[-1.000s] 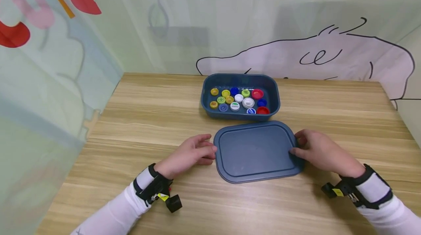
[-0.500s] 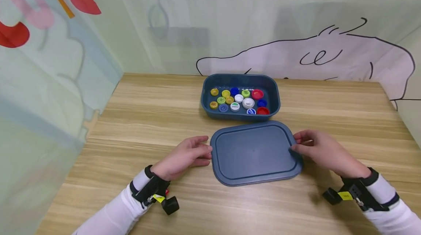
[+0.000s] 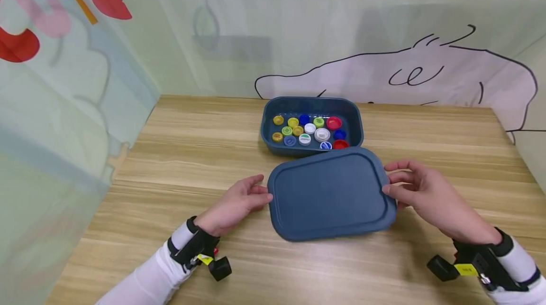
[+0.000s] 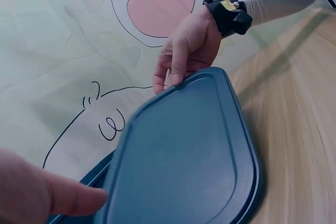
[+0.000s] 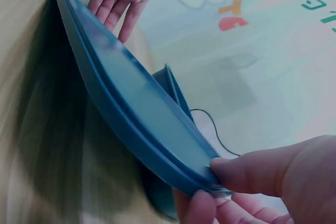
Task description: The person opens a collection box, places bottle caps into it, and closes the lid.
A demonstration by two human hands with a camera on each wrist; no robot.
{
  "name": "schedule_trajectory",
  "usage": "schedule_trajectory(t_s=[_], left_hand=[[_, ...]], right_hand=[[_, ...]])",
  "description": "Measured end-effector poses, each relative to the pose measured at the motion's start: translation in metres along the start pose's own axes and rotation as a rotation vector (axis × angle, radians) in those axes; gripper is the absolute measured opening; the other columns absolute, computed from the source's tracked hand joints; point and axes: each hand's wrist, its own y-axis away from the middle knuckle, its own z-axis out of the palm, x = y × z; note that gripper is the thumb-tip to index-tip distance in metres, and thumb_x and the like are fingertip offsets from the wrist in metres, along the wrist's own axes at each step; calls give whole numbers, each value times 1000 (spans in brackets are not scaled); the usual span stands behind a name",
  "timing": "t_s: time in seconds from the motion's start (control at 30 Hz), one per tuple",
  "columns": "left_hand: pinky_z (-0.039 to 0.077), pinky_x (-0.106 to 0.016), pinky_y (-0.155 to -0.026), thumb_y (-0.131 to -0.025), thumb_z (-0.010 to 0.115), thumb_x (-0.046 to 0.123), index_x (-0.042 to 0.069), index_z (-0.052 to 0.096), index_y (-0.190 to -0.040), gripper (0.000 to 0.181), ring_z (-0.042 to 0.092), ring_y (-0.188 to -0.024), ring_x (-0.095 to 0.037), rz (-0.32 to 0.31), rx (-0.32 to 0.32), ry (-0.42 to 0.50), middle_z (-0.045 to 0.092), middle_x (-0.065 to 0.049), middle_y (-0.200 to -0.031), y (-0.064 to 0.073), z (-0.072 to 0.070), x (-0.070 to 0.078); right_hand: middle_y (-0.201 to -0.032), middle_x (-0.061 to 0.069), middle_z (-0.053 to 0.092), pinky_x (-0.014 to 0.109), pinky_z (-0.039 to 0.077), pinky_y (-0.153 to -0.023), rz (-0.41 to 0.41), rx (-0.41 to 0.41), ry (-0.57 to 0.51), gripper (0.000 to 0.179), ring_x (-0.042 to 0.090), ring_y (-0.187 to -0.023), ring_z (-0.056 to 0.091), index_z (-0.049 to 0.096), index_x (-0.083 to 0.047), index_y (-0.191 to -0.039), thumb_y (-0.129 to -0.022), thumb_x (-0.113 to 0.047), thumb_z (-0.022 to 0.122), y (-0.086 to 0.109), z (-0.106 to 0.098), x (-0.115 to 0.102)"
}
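Note:
A dark blue rectangular lid [image 3: 328,196] is raised off the table on its right side, as the shadow beneath it in the right wrist view shows. My right hand [image 3: 431,196] pinches its right edge, thumb [image 5: 247,174] on top and fingers below. At the opposite edge, my left hand [image 3: 234,205] has its fingers extended, the tips at or just touching the rim. Behind the lid stands a matching dark blue box [image 3: 311,105], uncovered, holding several bottle caps [image 3: 322,134] in yellow, green, white, blue and red. The lid's far edge overlaps the box's front in the head view.
A light wood-grain table [image 3: 192,153] bears everything. A printed cloth backdrop [image 3: 298,25] with cartoon drawings rises along its back and left sides. Each wrist wears a black strap with a small camera [image 3: 219,268].
The lid has gone from lying flat to lifted and tilted, shifting slightly left. My right hand has risen with it; my left hand has drawn slightly left.

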Motion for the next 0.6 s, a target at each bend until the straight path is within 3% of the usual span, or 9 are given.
schedule_trajectory(t_s=[0.23,0.5,0.6], left_hand=[[38,-49,-95,-87,60,9,0,32,-138,59,49,-108,-25,67,45,95,46,-19,-125,-2,-3,4],[42,-54,-89,-85,63,7,26,36,-138,62,55,-99,-30,183,79,137,41,-16,-124,-6,-13,21],[46,-52,-85,-86,62,5,33,33,-140,66,57,-92,-33,227,82,144,41,-19,-121,-12,-17,28]], right_hand=[[-112,14,57,33,54,-64,-54,116,-22,50,23,-88,60,41,-12,-127,-86,-26,65,-3,2,-12],[-114,16,57,27,54,-66,-113,185,-144,53,24,-91,60,39,-9,-131,-86,-20,65,-18,-4,-24],[-115,18,56,27,53,-68,-117,181,-286,55,25,-90,61,39,-6,-131,-85,-17,66,-28,-4,-28]])
